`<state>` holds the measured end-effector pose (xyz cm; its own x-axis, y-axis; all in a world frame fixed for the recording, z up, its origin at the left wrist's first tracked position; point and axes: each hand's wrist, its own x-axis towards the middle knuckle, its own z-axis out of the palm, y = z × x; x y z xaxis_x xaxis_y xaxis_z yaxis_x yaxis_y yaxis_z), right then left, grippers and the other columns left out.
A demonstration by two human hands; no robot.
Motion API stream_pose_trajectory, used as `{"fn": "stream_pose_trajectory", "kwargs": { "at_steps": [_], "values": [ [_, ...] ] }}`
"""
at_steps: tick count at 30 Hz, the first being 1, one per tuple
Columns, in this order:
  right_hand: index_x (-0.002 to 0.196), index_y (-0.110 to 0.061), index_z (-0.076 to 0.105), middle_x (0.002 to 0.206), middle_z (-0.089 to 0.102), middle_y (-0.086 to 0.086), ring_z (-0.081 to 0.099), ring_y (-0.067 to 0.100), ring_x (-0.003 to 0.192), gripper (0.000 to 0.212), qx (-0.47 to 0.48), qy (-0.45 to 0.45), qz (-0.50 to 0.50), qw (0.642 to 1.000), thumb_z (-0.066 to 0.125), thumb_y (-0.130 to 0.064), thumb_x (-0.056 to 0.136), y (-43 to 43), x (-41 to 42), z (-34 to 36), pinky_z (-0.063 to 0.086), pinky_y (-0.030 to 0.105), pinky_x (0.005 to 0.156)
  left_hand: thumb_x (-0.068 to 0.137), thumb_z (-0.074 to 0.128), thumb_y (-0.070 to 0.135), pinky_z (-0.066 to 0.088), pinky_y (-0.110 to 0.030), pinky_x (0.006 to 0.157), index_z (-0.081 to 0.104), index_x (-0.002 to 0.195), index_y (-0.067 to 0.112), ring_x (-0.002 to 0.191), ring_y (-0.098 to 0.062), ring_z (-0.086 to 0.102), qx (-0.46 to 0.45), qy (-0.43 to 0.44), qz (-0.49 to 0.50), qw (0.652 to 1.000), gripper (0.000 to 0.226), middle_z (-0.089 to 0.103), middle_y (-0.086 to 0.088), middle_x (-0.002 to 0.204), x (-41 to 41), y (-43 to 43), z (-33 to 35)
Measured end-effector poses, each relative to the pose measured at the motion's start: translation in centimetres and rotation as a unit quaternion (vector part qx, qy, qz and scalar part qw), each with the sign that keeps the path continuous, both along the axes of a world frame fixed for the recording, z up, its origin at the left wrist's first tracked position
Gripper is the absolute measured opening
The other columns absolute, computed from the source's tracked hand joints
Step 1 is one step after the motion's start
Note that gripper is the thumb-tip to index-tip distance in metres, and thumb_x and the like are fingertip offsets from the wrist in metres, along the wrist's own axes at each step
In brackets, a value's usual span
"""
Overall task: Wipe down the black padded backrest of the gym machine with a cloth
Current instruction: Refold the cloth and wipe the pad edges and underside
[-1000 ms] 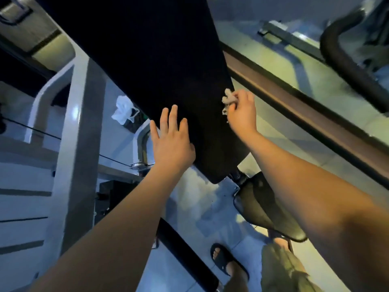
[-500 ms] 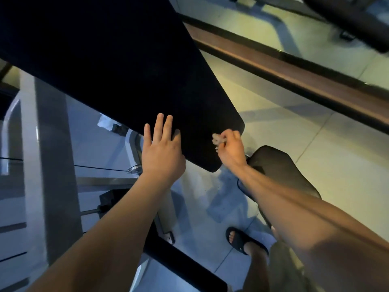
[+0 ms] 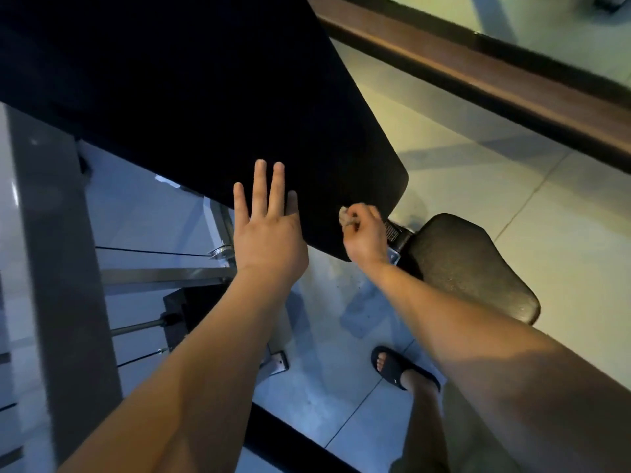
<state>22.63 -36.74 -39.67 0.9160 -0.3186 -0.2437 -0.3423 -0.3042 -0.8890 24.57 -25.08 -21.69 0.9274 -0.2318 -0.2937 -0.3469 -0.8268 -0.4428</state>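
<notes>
Now the right hand (image 3: 365, 235) is down at the bottom end of the black padded backrest (image 3: 205, 114). A second ago it was partway up the pad's right-hand edge, and it has since slid down that side. Its fingers are curled, and with the thumb they pinch a small wadded cloth (image 3: 345, 216) against the pad, just above the lower edge and near the rounded corner. The left hand (image 3: 269, 233) has barely shifted. It lies flat on the lower left border of the pad, with its fingers straight and a little spread, apparently steadying it. Just below the cloth hand is the seat pad (image 3: 471, 268), and a sandalled foot (image 3: 399, 368) stands on the tiled floor (image 3: 512, 186). This downward stroke looks all but spent, so the right strip is probably covered. The broad middle and upper face likely still need passes, and with so small a cloth that will take many of them.
</notes>
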Motion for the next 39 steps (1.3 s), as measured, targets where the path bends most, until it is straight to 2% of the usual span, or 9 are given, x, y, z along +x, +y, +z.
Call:
{"fn": "stream_pose_trajectory", "kwargs": {
  "at_steps": [2,6,9,13,16,20,24,30,39],
  "values": [
    [0.097,-0.009,0.062,0.106,0.049,0.004,0.057,0.022,0.087,0.017,-0.002,0.012,0.053,0.999,0.054,0.003,0.087,-1.8,-0.2,-0.3,0.05,0.029,0.082,0.1,0.041,0.045,-0.009,-0.061,0.122,0.027,0.159,0.02,0.149,-0.038,-0.03,-0.006,-0.003,0.008,1.0,0.066,-0.021,-0.014,0.167,-0.2,-0.2,0.0],
    [0.083,-0.02,0.051,0.096,0.047,0.003,0.053,0.017,0.079,0.022,0.002,0.023,-0.158,0.987,0.048,0.001,0.088,-7.3,5.1,-0.5,0.053,0.027,0.08,0.099,0.045,0.04,-0.009,-0.061,0.122,0.027,0.159,0.017,0.149,-0.039,-0.03,-0.014,-0.007,0.004,1.0,0.066,-0.021,-0.015,0.166,-0.1,-0.1,-0.5],
    [0.073,-0.031,0.044,0.1,0.054,0.011,0.058,0.02,0.08,0.023,-0.02,0.02,-0.171,0.985,0.041,-0.01,0.08,-9.0,7.8,-2.6,0.056,0.033,0.075,0.098,0.047,0.039,-0.011,-0.063,0.121,0.027,0.158,0.016,0.149,-0.04,-0.031,-0.006,-0.008,0.002,1.0,0.067,-0.021,-0.016,0.166,0.0,-0.1,-0.8],
    [0.09,-0.013,0.059,0.105,0.054,0.009,0.054,0.021,0.086,0.017,0.018,0.062,-0.171,0.983,0.048,0.0,0.088,-3.4,5.0,-0.6,0.037,0.015,0.073,0.099,0.046,0.041,-0.015,-0.061,0.118,0.027,0.158,0.017,0.149,-0.04,-0.031,0.0,-0.001,0.005,1.0,0.066,-0.02,-0.014,0.167,0.1,-0.1,-0.8],
    [0.094,-0.006,0.063,0.101,0.049,0.002,0.056,0.026,0.084,0.019,0.054,0.034,-0.1,0.993,0.051,0.006,0.087,0.2,1.4,1.5,0.036,0.016,0.072,0.1,0.045,0.044,-0.01,-0.059,0.123,0.024,0.159,0.021,0.149,-0.036,-0.032,0.006,0.017,0.01,1.0,0.067,-0.024,-0.012,0.166,0.0,0.0,0.2],
    [0.091,-0.012,0.062,0.095,0.047,-0.005,0.053,0.004,0.076,0.016,0.101,0.061,0.04,0.992,0.055,0.002,0.091,-1.0,0.3,6.3,0.042,0.004,0.062,0.101,0.042,0.049,-0.003,-0.057,0.125,0.025,0.159,0.025,0.152,-0.027,-0.027,-0.049,0.043,0.041,0.997,0.065,-0.016,-0.006,0.169,-0.4,0.5,3.7],
    [0.094,-0.023,0.055,0.106,0.049,0.0,0.056,0.014,0.087,0.014,0.082,0.008,0.03,0.996,0.056,-0.01,0.092,-3.1,3.9,14.1,0.048,0.032,0.082,0.098,0.046,0.041,-0.003,-0.054,0.126,0.022,0.159,0.024,0.155,-0.027,-0.02,-0.095,0.011,0.099,0.991,0.068,-0.008,-0.006,0.17,-0.9,1.2,10.2],
    [0.096,-0.02,0.056,0.107,0.055,0.003,0.055,0.007,0.088,0.007,0.063,-0.177,0.046,0.981,0.051,-0.016,0.093,-2.8,10.6,26.7,0.052,0.034,0.08,0.095,0.053,0.032,0.007,-0.055,0.126,0.036,0.153,0.016,0.157,-0.031,0.0,-0.161,-0.132,0.109,0.972,0.063,0.011,-0.012,0.169,0.2,3.4,18.8],
    [0.1,-0.01,0.065,0.111,0.056,0.01,0.054,0.027,0.096,0.025,-0.074,-0.29,0.052,0.953,0.052,0.004,0.086,3.5,11.6,28.2,0.045,0.028,0.085,0.092,0.056,0.04,0.002,-0.05,0.127,-0.009,0.161,0.02,0.155,-0.027,-0.019,-0.074,-0.082,0.177,0.978,0.097,-0.034,-0.005,0.163,2.0,6.4,23.4]
  ]
}}
